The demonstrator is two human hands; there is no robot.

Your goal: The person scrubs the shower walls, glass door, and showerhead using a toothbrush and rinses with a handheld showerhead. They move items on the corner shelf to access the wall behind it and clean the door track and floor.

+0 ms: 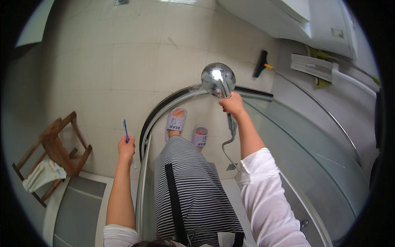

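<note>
My right hand (234,104) grips the handle of a chrome handheld shower head (217,77), held above the black and metal threshold of a curved shower enclosure. Fine streaks of water show beside the head. From its handle a flexible metal hose (227,151) hangs down toward my right arm. On the left, outside the glass, my left hand (126,146) is closed around a blue toothbrush (125,129) with its bristle end pointing away from me. The curved threshold (160,111) runs between the two hands, in front of my slippers.
A wooden stool (58,148) lies tipped at the left, with a cloth (46,176) over it. A long-handled floor squeegee (262,64) leans at the right beyond the glass panel (296,139). My lilac slippers (177,123) stand inside the enclosure near a floor drain (232,167).
</note>
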